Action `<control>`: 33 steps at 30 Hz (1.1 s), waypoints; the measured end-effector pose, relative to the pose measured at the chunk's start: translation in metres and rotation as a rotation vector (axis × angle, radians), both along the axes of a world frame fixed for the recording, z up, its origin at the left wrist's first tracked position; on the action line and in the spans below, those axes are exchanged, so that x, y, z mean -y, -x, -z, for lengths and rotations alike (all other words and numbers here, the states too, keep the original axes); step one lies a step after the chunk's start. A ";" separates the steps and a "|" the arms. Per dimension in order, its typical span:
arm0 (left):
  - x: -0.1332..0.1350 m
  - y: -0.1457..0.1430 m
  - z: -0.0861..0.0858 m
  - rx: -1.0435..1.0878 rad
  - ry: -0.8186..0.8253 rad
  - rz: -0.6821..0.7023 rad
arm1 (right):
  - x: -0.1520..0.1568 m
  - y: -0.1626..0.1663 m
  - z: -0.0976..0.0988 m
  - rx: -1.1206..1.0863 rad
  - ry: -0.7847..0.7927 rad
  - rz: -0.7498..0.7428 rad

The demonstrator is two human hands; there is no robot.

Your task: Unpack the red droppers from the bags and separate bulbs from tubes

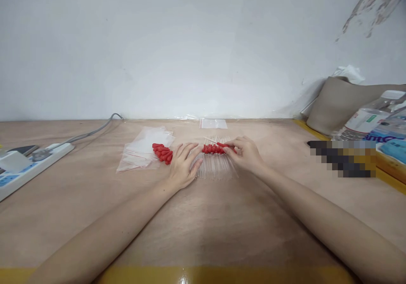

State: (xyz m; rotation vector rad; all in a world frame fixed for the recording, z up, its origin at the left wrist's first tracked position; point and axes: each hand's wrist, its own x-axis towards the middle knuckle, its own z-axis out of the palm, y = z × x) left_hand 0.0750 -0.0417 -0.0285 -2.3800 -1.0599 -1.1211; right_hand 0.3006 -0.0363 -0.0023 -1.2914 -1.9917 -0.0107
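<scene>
A row of clear glass droppers with red rubber bulbs (213, 149) lies side by side on the wooden table (203, 225). My left hand (183, 165) rests flat with fingers spread against the row's left edge. My right hand (244, 153) is closed in a pinch on one red-bulbed dropper (226, 145) at the row's right end. A loose heap of red rubber bulbs (163, 153) sits just left of my left hand, next to a stack of clear zip bags (144, 151).
A single zip bag (213, 124) lies by the wall. A white power strip (30, 165) with a grey cable sits at the left. At the right are plastic water bottles (364, 121), a beige bag (339, 102) and a yellow-edged ledge (388, 161).
</scene>
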 end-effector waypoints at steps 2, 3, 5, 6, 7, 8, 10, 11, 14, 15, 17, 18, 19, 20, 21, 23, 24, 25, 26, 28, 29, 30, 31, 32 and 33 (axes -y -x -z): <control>-0.003 -0.002 -0.001 -0.002 -0.063 -0.011 | 0.006 -0.002 0.006 -0.055 -0.021 -0.132; -0.004 -0.003 -0.001 -0.012 -0.086 -0.010 | 0.008 -0.002 0.009 -0.077 -0.024 -0.182; -0.005 -0.003 -0.001 -0.034 -0.115 -0.003 | 0.011 0.000 0.014 -0.106 -0.018 -0.247; -0.005 -0.003 -0.001 -0.042 -0.127 -0.001 | 0.012 0.001 0.016 -0.110 -0.009 -0.268; -0.005 -0.002 -0.001 -0.048 -0.139 -0.002 | 0.013 0.002 0.017 -0.103 0.001 -0.285; -0.005 -0.002 -0.001 -0.053 -0.153 -0.004 | 0.015 0.004 0.017 -0.089 0.008 -0.294; -0.004 -0.001 -0.001 -0.072 -0.182 -0.010 | 0.018 0.007 0.015 -0.032 0.011 -0.285; -0.003 -0.001 -0.001 -0.084 -0.195 -0.012 | 0.020 0.008 0.013 0.010 0.008 -0.271; 0.000 -0.003 -0.002 -0.123 -0.225 0.003 | 0.026 0.015 0.009 0.134 -0.025 -0.216; 0.001 -0.004 -0.002 -0.132 -0.237 0.012 | 0.027 0.018 0.008 0.168 -0.033 -0.205; 0.003 -0.006 -0.004 -0.145 -0.263 0.025 | 0.028 0.023 0.008 0.206 -0.028 -0.188; 0.003 -0.007 -0.004 -0.152 -0.275 0.028 | 0.028 0.025 0.009 0.208 -0.013 -0.184; 0.004 -0.007 -0.004 -0.160 -0.285 0.029 | 0.027 0.026 0.009 0.201 0.010 -0.184; 0.004 -0.008 -0.005 -0.172 -0.291 0.029 | 0.027 0.027 0.010 0.188 0.035 -0.188; 0.004 -0.008 -0.005 -0.187 -0.292 0.027 | 0.026 0.028 0.011 0.176 0.060 -0.195; 0.005 -0.008 -0.004 -0.222 -0.282 0.014 | 0.025 0.027 0.011 0.170 0.095 -0.212; 0.005 -0.007 -0.004 -0.237 -0.275 0.005 | 0.025 0.026 0.011 0.176 0.099 -0.218; 0.005 -0.007 -0.004 -0.247 -0.269 -0.003 | 0.025 0.026 0.011 0.186 0.093 -0.219; 0.005 -0.007 -0.003 -0.250 -0.265 -0.009 | 0.025 0.025 0.011 0.198 0.080 -0.216; 0.006 -0.008 -0.003 -0.243 -0.255 -0.011 | 0.026 0.024 0.011 0.228 0.030 -0.205; 0.007 -0.008 -0.003 -0.240 -0.245 -0.010 | 0.026 0.024 0.011 0.245 -0.005 -0.198; 0.007 -0.008 -0.003 -0.240 -0.231 -0.012 | 0.026 0.024 0.011 0.263 -0.043 -0.190; 0.007 -0.008 -0.003 -0.243 -0.215 -0.014 | 0.026 0.024 0.012 0.281 -0.082 -0.184; 0.007 -0.008 -0.003 -0.247 -0.199 -0.017 | 0.026 0.024 0.013 0.298 -0.119 -0.178; 0.007 -0.008 -0.002 -0.249 -0.186 -0.018 | 0.026 0.024 0.014 0.312 -0.152 -0.171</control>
